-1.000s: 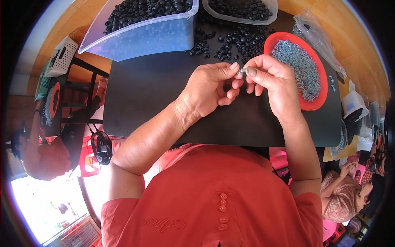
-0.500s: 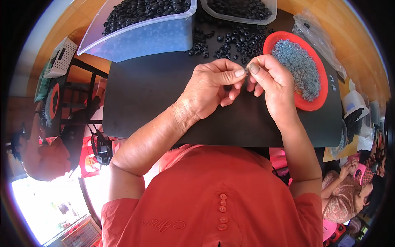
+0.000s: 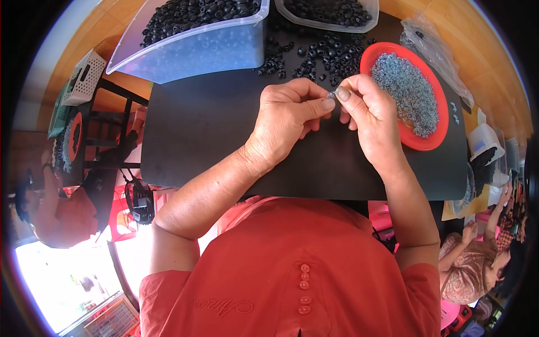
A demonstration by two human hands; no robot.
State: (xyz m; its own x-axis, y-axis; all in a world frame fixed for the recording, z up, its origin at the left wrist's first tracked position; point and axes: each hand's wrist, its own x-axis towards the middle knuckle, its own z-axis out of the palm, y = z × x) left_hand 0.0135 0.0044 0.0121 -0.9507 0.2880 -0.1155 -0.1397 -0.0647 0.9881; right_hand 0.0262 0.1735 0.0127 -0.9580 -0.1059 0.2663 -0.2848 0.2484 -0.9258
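Note:
My left hand point(image 3: 289, 115) and my right hand point(image 3: 368, 112) meet fingertip to fingertip above a black mat point(image 3: 208, 121). Between thumbs and forefingers they pinch a small grey metal ring point(image 3: 332, 95). Just beyond the fingers lies a loose pile of small black rubber rings point(image 3: 320, 53) on the mat. A red round plate point(image 3: 443, 121) heaped with small grey metal rings sits to the right of my right hand.
A clear plastic bin point(image 3: 196, 48) full of black rings stands at the far left, a second clear tub point(image 3: 331, 17) beside it. A crumpled plastic bag point(image 3: 432, 48) lies far right. Other people sit at the left and lower right edges.
Both hands stay pinched together at the same spot; the fingers have shifted only slightly around the small ring.

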